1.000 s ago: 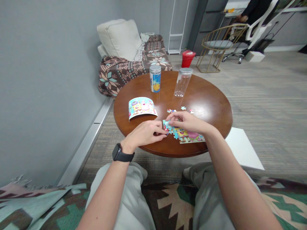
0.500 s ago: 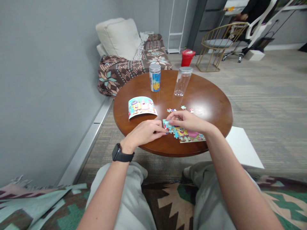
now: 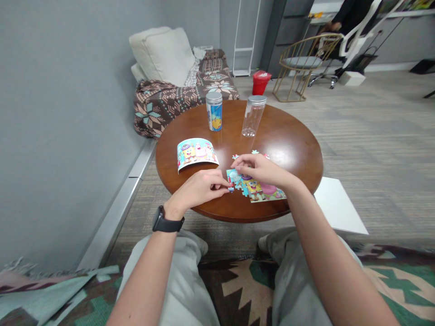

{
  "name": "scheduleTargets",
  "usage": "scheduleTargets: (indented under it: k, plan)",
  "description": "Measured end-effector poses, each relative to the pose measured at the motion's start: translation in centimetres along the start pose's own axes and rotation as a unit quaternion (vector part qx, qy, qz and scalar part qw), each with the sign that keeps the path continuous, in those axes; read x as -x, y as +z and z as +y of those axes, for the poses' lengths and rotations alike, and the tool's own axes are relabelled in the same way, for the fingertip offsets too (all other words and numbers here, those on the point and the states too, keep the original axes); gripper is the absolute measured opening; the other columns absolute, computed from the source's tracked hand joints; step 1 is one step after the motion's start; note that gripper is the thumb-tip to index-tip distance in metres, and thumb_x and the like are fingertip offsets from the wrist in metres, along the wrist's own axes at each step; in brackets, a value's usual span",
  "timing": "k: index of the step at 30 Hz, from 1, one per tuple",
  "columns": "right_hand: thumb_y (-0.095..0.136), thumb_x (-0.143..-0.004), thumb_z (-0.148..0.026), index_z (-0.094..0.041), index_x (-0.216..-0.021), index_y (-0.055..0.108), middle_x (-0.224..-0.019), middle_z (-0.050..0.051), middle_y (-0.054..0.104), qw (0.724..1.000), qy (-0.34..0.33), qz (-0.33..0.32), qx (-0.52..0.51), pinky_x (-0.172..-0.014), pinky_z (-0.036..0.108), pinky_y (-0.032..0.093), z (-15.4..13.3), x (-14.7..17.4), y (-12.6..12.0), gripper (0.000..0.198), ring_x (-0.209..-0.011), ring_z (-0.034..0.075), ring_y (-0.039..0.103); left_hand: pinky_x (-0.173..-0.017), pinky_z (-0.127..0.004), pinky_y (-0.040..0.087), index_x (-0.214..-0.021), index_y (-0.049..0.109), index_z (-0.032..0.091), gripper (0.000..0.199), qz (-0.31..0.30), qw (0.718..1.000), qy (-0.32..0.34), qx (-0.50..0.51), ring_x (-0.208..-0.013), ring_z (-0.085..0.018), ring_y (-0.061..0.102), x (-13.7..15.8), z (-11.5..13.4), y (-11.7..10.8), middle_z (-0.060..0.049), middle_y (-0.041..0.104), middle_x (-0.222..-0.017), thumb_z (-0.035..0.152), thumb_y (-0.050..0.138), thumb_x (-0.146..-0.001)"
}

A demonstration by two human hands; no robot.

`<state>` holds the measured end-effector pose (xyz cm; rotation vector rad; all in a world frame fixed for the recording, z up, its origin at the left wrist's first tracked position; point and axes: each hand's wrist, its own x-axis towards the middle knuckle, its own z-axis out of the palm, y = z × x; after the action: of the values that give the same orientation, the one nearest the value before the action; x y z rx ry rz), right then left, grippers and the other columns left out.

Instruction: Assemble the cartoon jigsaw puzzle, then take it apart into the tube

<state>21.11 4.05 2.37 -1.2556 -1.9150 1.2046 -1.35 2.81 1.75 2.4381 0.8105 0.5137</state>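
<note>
A partly assembled cartoon jigsaw puzzle [image 3: 268, 191] lies near the front edge of the round wooden table, its left side ragged. My left hand [image 3: 204, 188] is at its left edge, thumb and index finger pinched at a small red, white and blue puzzle piece [image 3: 231, 188]. The piece sits close to or against the puzzle; whether it is joined I cannot tell. Over the puzzle's upper left part curves my right hand [image 3: 260, 168], its thumb and fingers slightly apart, covering some of the picture. Loose puzzle pieces [image 3: 255, 152] lie just beyond it, partly hidden.
A curved picture card [image 3: 197, 151] stands left of the puzzle. Farther back on the table [image 3: 288, 131] are a cartoon-labelled jar [image 3: 214, 112] and a clear lidded jar [image 3: 253, 117]. A white board [image 3: 340, 203] lies at the right, below table height. Another person sits in the background.
The whole view has shifted slightly left. My left fingers have drawn back a little, showing more of the piece. My right hand stays over the puzzle's upper left with a small shift of its fingers.
</note>
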Motion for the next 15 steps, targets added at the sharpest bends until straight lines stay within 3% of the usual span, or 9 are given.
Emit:
scheduleTargets:
  k: [9, 15]
  plan:
    - [0.063, -0.080, -0.036, -0.017, -0.087, 0.068, -0.080, 0.004, 0.069, 1.000, -0.001, 0.018, -0.007, -0.066, 0.026, 0.048, -0.1, 0.2, -0.3, 0.021, -0.073, 0.015, 0.060, -0.067, -0.025, 0.044, -0.090, 0.075, 0.017, 0.013, 0.008, 1.000, -0.024, -0.006, -0.072, -0.013, 0.059, 0.0, 0.1, 0.0, -0.002, 0.065, -0.080, 0.027, 0.066, -0.087]
    - [0.063, -0.081, -0.043, -0.017, -0.085, 0.068, -0.081, 0.006, 0.070, 0.993, 0.012, 0.120, -0.021, -0.068, 0.029, 0.049, 1.0, 1.2, -3.7, 0.027, -0.073, 0.016, 0.061, -0.068, -0.025, 0.044, -0.095, 0.076, 0.019, 0.015, -0.004, 1.000, -0.023, -0.004, -0.073, -0.013, 0.059, 0.1, 0.2, -0.3, -0.002, 0.063, -0.081, 0.027, 0.065, -0.089]
